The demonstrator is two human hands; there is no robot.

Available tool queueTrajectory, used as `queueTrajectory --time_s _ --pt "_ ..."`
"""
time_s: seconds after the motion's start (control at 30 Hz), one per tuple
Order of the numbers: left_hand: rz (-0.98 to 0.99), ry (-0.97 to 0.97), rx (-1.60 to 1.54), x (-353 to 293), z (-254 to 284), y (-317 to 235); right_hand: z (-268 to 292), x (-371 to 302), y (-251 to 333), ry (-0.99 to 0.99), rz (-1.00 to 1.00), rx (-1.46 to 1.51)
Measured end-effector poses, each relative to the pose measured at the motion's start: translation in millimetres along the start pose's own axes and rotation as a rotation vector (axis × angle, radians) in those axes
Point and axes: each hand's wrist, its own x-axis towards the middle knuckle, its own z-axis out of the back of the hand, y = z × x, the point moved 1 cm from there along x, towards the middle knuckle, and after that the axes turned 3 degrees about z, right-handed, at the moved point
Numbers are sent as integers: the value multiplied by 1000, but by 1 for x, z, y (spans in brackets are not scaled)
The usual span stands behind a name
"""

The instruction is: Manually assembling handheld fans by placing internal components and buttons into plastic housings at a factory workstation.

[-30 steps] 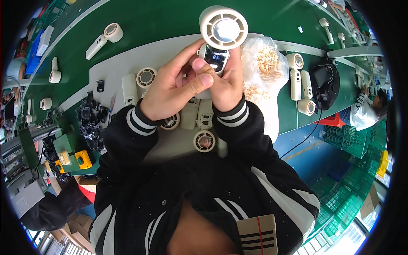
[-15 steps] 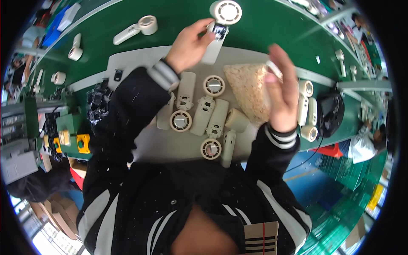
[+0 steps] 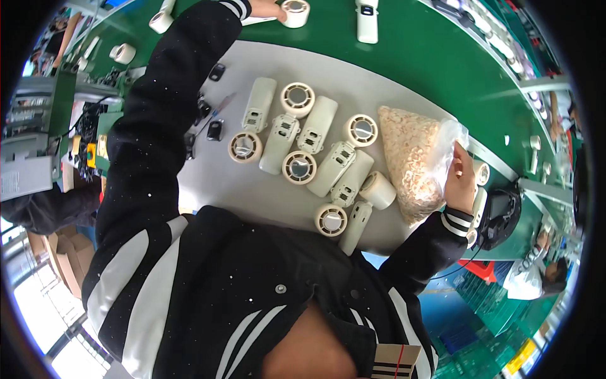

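Observation:
My left hand (image 3: 267, 9) reaches to the far edge of the view, its fingers closed around the round head of a white handheld fan (image 3: 295, 14) on the green surface. Part of that fan's handle lies behind the hand. On the right, the bent fingers of my right hand (image 3: 461, 180) are at the mouth of a clear plastic bag (image 3: 413, 155) full of small beige pieces. Between my arms, several off-white handheld fans (image 3: 281, 144) lie in a slanting row, the inner faces of their handles exposed. Another fan (image 3: 367, 22) with a dark panel lies farther off.
A grey mat (image 3: 211, 180) covers the near work surface, with the green surface (image 3: 416, 69) beyond. Small black parts (image 3: 215, 130) and a thin tool (image 3: 221, 106) lie near my left sleeve. At right are more fans (image 3: 481, 174) and a black bag (image 3: 502, 215). A person sits farther right.
The fan my left hand held now lies on the green surface; that hand has moved left and away to another fan. My right hand has come down to the bag's mouth. The view has shifted.

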Motion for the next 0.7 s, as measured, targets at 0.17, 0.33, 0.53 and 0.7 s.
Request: queueTrajectory --time_s 0.17,0.33,0.53,0.7 --pt "-114 -136 54 -64 -2 61 -13 6 21 40 95 -154" --pt "-40 -432 214 -154 -22 68 -14 8 14 -80 68 99" --pt "14 -783 -779 -296 -79 -10 -5 10 5 -242 -44 247" --pt "351 -839 -769 -341 -145 -46 1 11 -5 -346 250 188"
